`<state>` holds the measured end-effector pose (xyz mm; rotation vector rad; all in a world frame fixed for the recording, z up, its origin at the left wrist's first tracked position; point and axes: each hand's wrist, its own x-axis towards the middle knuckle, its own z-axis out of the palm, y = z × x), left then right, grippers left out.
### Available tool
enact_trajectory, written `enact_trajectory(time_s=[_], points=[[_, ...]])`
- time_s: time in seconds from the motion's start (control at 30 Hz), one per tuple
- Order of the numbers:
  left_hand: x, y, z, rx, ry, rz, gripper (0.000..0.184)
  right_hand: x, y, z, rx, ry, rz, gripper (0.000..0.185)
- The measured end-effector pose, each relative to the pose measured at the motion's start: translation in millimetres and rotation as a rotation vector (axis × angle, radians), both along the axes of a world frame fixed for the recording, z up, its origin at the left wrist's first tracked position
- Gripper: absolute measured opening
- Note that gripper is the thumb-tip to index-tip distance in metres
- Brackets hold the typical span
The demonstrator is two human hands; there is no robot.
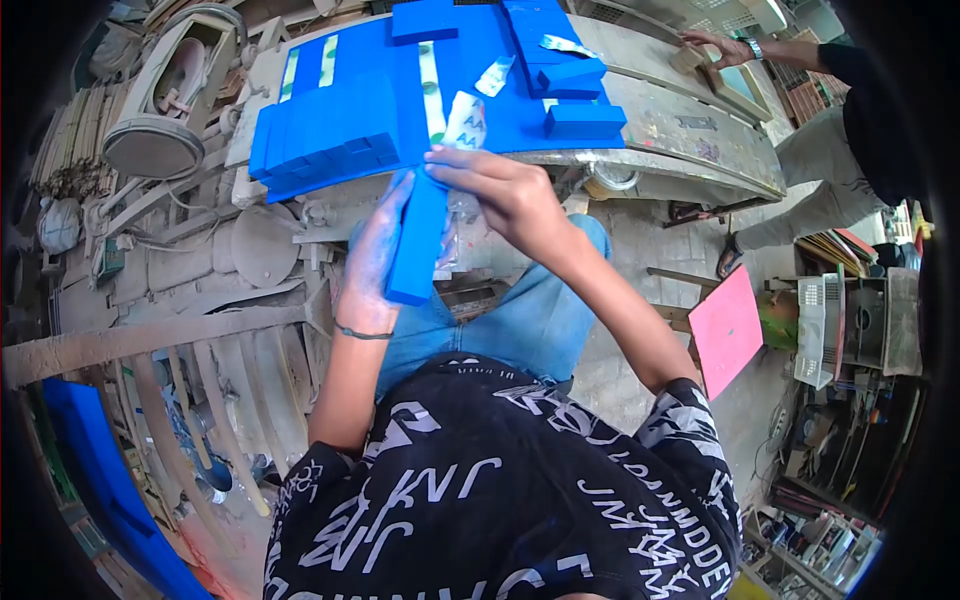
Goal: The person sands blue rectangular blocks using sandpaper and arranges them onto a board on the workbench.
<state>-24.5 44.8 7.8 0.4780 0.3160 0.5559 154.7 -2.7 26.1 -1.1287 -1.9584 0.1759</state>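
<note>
A long blue block (417, 245) points away from me above my lap. My left hand (375, 245), dusted with blue, is closed along its left side. At the block's far end, the fingertips of my right hand (505, 190) press together on it; the thumb is mostly hidden. Just beyond lies a blue sheet (370, 65) with pale strips (431, 90) on it. A row of blue blocks (325, 140) sits on its near left part. More blue blocks (585, 122) lie on the right. A crumpled printed paper piece (466, 120) rests close to my right fingertips.
The sheet lies on a worn wooden table (690, 130). At the far right stands another person, whose hand (720, 48) is over a wooden frame (745, 90). A dusty wooden rail (170, 335) runs on my left. A pink board (727, 330) stands right of me.
</note>
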Motion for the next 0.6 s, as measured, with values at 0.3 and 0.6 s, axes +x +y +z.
enact_trajectory(time_s=[0.3, 0.6], points=[[-2.9, 3.7, 6.6, -0.029, 0.095, 0.032, 0.038, -22.1, -25.3, 1.4, 0.087, 0.064, 0.137, 0.051], [0.4, -11.0, 21.7, -0.105, -0.001, 0.048, 0.045, 13.6, -6.0, -2.2, 0.039, 0.079, -0.146, 0.044]])
